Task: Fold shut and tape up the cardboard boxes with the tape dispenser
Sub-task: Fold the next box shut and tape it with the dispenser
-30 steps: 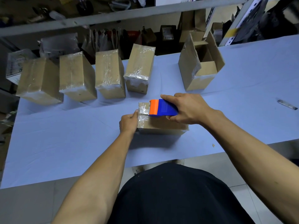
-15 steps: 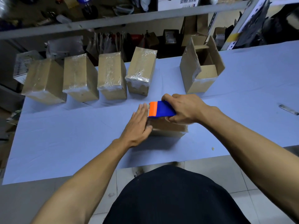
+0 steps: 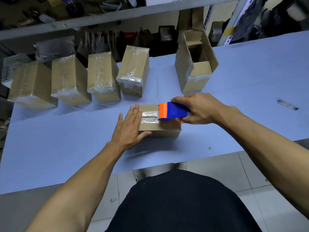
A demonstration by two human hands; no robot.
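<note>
Materials and finishes around the right hand's grip on the tape dispenser.

The tape dispenser [image 3: 172,112], held in the right hand [image 3: 199,108], is smooth, slightly glossy plastic, blue at the grip and orange at the end away from it. Under it, the box [image 3: 160,129] is matt brown cardboard; a glossy, wrinkled strip of clear tape [image 3: 149,116] runs from the orange end to the left hand [image 3: 127,129], which lies flat on the box. Beyond the grip, four taped boxes [image 3: 102,77] show the same matt cardboard under shiny film. The table [image 3: 50,148] surface is matt, pale blue, cloth-like. Right of the grip lies a small strip [image 3: 287,104] with a metallic sheen.
</note>
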